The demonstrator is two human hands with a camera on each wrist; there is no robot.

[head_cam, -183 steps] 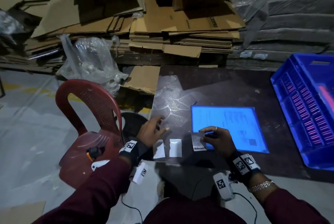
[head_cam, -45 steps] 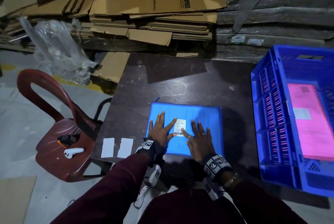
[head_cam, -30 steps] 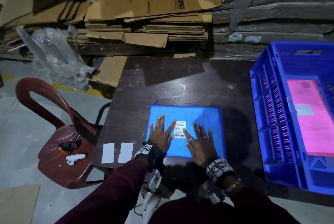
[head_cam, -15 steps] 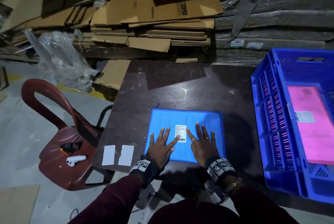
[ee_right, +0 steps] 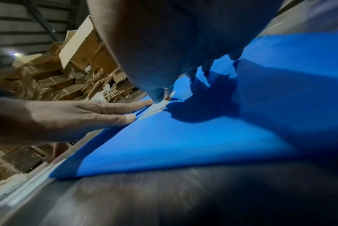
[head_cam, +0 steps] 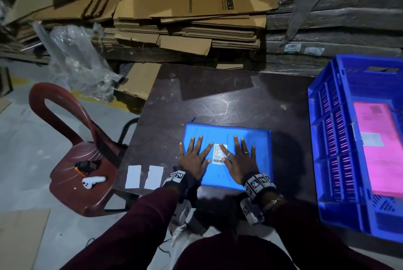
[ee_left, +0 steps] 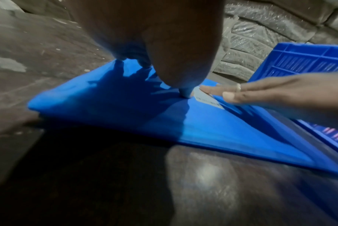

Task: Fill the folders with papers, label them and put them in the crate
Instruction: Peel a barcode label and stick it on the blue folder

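Observation:
A blue folder (head_cam: 257,145) lies flat on the dark table (head_cam: 207,99), with a white barcode label (head_cam: 218,156) stuck near its middle. My left hand (head_cam: 194,156) lies flat on the folder left of the label, fingers spread and straight. To the label's right my right hand (head_cam: 238,157) presses flat too, its index finger on the label. In the left wrist view the folder (ee_left: 183,125) and label (ee_left: 208,100) show under both hands. The blue crate (head_cam: 327,130) at the right holds a pink labelled folder (head_cam: 379,149).
Two white backing strips (head_cam: 144,177) lie on the table's front left corner. A red plastic chair (head_cam: 74,160) stands to the left with small devices on its seat. Flattened cardboard boxes (head_cam: 185,8) and a plastic bag (head_cam: 76,60) pile up behind the table.
The label went from my right hand's grip onto the folder, which now lies in front of me. Both hands have been smoothing it flat, sliding a little over the last second.

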